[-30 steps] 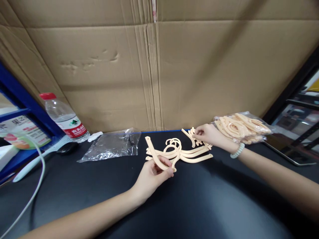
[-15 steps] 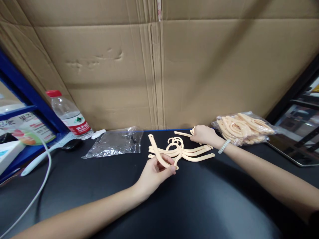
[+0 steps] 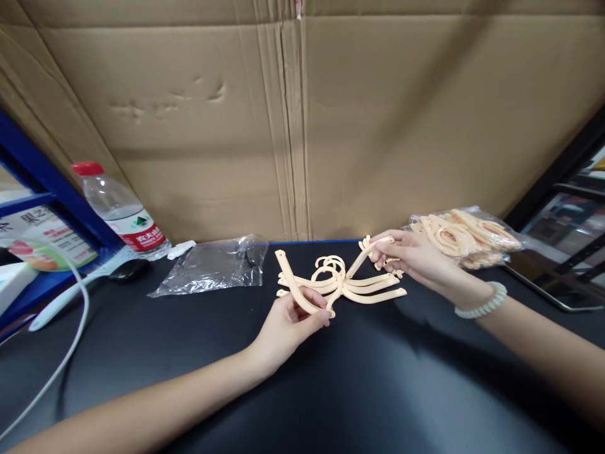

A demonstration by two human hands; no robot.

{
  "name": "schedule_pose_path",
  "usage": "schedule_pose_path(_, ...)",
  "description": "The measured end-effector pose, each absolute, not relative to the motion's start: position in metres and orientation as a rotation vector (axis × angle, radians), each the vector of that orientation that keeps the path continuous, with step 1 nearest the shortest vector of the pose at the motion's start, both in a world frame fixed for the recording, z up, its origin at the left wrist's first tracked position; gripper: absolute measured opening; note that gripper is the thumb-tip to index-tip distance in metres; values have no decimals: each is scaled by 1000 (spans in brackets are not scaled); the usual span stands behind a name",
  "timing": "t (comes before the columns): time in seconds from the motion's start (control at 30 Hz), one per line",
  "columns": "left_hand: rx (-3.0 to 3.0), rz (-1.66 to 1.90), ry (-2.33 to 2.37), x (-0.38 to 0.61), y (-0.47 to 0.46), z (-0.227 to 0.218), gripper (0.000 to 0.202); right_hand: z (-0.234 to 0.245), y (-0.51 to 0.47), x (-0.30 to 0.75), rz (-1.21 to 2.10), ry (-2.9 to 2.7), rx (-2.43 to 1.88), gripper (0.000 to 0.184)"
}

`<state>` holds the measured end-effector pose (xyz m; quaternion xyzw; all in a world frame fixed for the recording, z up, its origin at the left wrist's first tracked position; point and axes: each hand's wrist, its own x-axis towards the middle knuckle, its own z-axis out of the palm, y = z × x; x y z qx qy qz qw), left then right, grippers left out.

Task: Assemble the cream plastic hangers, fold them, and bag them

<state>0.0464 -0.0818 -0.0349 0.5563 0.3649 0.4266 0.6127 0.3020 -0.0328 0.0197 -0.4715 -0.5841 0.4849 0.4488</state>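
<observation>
My left hand (image 3: 293, 320) is closed around a curved beige hanger arm (image 3: 289, 275), pinching its lower end, with the other end pointing up and away. Directly behind its fingers lie several stacked beige hangers (image 3: 375, 289), arms spread to both sides and hooks bunched in the middle. To the right, my right hand (image 3: 418, 260) pinches the upper end of another hanger arm (image 3: 363, 257), which slants down to the left toward the stack. Whether its lower end touches the stack I cannot tell. More beige pieces (image 3: 365, 242) lie partly hidden behind the right hand's fingers.
A clear bag of beige hanger pieces (image 3: 466, 234) lies at the back right. Farther left are a flattened clear bag (image 3: 212, 268), a red-capped water bottle (image 3: 125, 211), a pale brush (image 3: 70, 296) and a white cable (image 3: 78, 334). Cardboard (image 3: 198, 139) stands behind the black table (image 3: 331, 391).
My right hand has come back from the pieces behind the stack and turned, lifting a hanger arm by its end. The left hand keeps its grip. The view has shifted slightly.
</observation>
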Motion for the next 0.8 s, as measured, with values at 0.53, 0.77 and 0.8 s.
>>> schedule_pose_path(0.53, 1269, 995, 818, 47, -80, -36, 23, 2, -53, 277, 657, -1828, -1043, 23)
schedule_pose_path(0.77, 1253, 999, 803, 47, -80, -37, 24, -13, -53, 270, 981, -1597, -1008, 22)
schedule_pose_path(0.8, 1250, 1001, 802, 47, -80, -37, 24, -16, -55, 267, 1058, -1543, -985, 23)
